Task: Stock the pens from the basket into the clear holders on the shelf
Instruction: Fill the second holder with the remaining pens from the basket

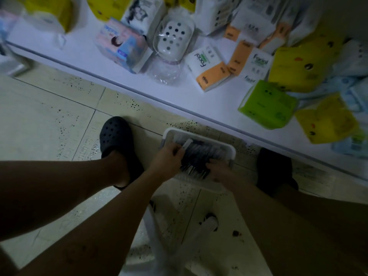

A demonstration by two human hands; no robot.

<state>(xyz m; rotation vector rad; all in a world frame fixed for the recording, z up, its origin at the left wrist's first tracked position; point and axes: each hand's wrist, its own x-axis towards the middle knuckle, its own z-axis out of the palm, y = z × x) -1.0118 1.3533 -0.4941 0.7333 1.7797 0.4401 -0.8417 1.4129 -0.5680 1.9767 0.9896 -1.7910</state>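
A white basket (229, 149) sits on the tiled floor between my feet, holding several dark pens (199, 154) laid side by side. My left hand (167, 159) reaches into the basket's left side, its fingers curled around a pale pen (187, 144) that sticks up out of the bunch. At the right end of the pens, my right hand (218, 169) rests with its fingers curled on them. No clear holders appear in this view.
A low white shelf (139, 84) runs diagonally above the basket, stocked with tissue packs (266, 105), boxes and a white soap dish (174, 37). My black clogs (116, 140) stand either side of the basket. Pale stool legs (207, 226) show below.
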